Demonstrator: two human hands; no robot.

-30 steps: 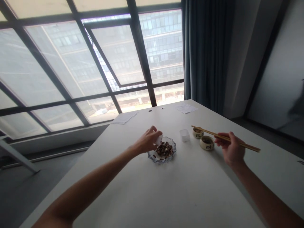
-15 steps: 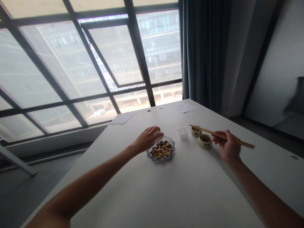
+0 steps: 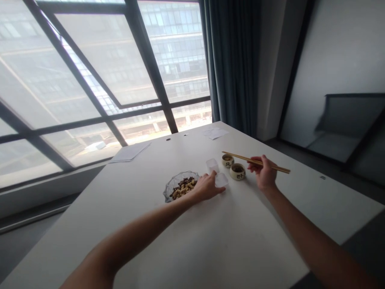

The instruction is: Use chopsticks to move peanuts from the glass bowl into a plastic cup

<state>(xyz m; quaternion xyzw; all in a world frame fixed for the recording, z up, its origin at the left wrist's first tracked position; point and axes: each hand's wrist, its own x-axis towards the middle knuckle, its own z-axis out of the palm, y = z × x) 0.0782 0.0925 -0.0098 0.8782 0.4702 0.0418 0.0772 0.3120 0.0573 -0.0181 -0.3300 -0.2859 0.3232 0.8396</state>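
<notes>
My left hand [image 3: 207,187] has its thumb and fingers around a small clear plastic box [image 3: 222,180], low over the white table. A second clear plastic box [image 3: 211,165] sits just behind it. To the left, partly hidden by my left hand, is a scalloped glass bowl [image 3: 167,190] with peanuts [image 3: 183,190] and dark brown pieces in it. My right hand [image 3: 264,173] is closed on a pair of wooden chopsticks [image 3: 236,155], held nearly level. Their tips hover near two small cream ceramic pots with dark characters, the rear pot [image 3: 227,164] and the front pot [image 3: 238,175].
White paper sheets [image 3: 130,152] lie at the table's left edge, and another paper [image 3: 215,133] at the far end. Large windows [image 3: 105,60] and a dark blue curtain [image 3: 233,68] stand beyond the table [image 3: 192,241].
My left hand has moved right, from over the glass bowl to beside the pots, with the clear plastic box. The view has turned right. My right hand still holds the chopsticks.
</notes>
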